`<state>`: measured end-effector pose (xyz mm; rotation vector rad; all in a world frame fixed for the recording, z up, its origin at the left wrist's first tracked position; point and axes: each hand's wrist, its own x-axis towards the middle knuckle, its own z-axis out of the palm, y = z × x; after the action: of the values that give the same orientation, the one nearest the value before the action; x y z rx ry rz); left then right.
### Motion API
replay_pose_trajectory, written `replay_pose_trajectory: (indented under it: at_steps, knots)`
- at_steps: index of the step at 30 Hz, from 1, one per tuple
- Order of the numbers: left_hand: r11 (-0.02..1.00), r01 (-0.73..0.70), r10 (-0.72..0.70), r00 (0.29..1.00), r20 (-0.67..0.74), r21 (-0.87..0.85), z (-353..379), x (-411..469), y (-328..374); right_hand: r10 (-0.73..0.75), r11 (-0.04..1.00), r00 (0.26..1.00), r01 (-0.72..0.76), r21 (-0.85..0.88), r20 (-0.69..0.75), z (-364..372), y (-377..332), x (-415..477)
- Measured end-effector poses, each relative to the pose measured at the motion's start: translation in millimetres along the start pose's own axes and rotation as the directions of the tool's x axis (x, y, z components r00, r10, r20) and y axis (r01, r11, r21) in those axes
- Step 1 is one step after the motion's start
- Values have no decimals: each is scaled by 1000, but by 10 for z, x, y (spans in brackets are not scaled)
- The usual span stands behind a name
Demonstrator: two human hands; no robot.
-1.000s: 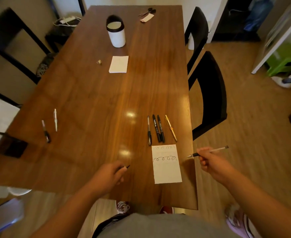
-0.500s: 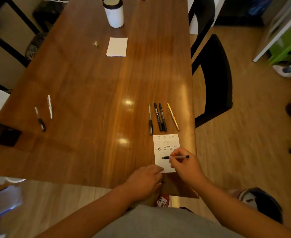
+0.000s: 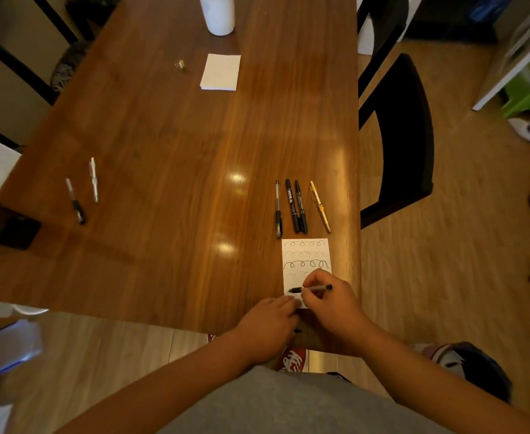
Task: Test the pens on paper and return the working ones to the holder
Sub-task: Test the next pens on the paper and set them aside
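A white paper with several rows of loops lies near the table's right front edge. My right hand grips a thin black pen, its tip pointing left onto the sheet's lower part. My left hand presses its fingertips on the sheet's near left corner, and a small dark pen cap peeks from under it. Just beyond the sheet lie a clear pen, two black markers and a yellow pen. The white holder stands at the far end.
Two more pens lie apart at the table's left side. A blank paper stack and a small metal bit sit near the holder. A black chair stands close along the table's right edge.
My right hand came in from off the table's right side and brought the pen onto the paper. My left hand slid right to hold the sheet's corner.
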<state>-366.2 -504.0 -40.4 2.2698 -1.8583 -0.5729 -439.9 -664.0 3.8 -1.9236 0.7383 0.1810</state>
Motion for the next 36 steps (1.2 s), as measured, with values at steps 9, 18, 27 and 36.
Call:
replay_pose_trajectory:
  at_steps: [9, 18, 27, 36]
  knots:
    - [998, -3, 0, 999, 49, 64, -26, 9, 56, -11, 1000, 999, 10, -20, -50, -30, 30, 29]
    - [998, 5, -6, 1000, 26, 64, -50, 67, 123, 6, 1000, 997, -5, 10, -72, -99, 113, -44]
    - [1000, 2, -2, 1000, 22, 25, -78, 90, 131, 0, 1000, 998, 1, 8, -67, -75, 81, -23]
    - [998, -28, 25, 998, 49, 59, -83, 132, 149, 16, 1000, 996, -18, -19, -92, -125, 100, 36]
